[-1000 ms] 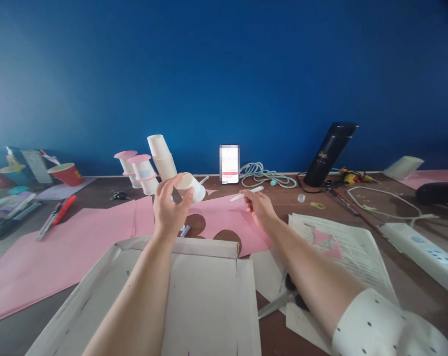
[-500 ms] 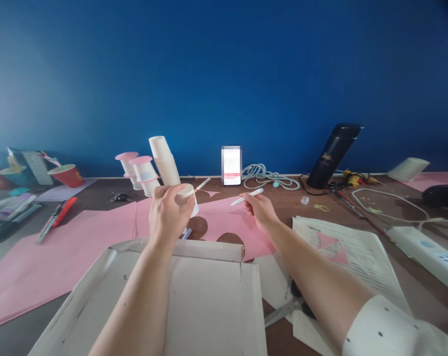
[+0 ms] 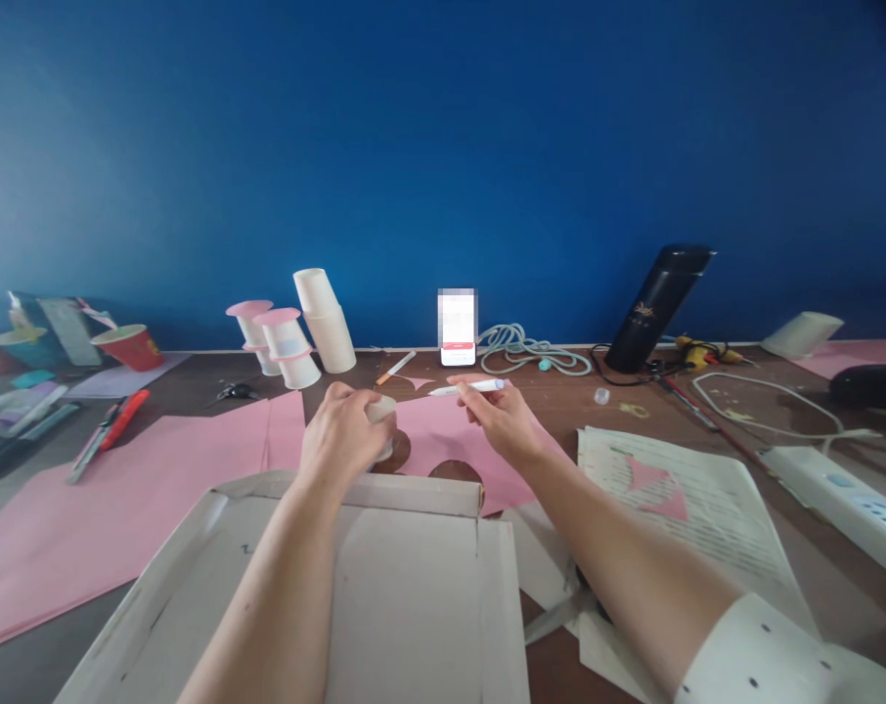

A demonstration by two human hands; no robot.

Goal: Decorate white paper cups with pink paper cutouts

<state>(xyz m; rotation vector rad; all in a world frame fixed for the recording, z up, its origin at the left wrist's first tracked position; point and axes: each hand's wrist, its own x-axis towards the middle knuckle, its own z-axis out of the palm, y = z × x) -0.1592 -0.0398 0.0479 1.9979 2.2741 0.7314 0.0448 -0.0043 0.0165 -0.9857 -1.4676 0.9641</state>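
Note:
My left hand [image 3: 344,430] is closed round a white paper cup [image 3: 381,411], its fingers covering most of it. The cup is low over the pink paper [image 3: 435,420], beside a round cut-out hole; whether it touches the sheet I cannot tell. Between the thumb and fingers of my right hand [image 3: 500,416] is a white marker [image 3: 472,388], held nearly level with its tip pointing left, above the far part of the same sheet. A second round hole shows in the paper, partly behind the flap of a white cardboard box [image 3: 414,587] close to me.
Stacked white cups [image 3: 327,323] and pink-topped cup pieces [image 3: 286,347] stand at the back. A phone [image 3: 458,328] leans on the wall near a coiled cable [image 3: 535,350]. A utility knife [image 3: 110,430] lies left; scissors [image 3: 553,618], a black flask [image 3: 659,308] and a power strip [image 3: 839,499] are right.
My left hand has lowered the cup toward the pink paper. My right hand has shifted slightly left with the marker, which now lies flatter.

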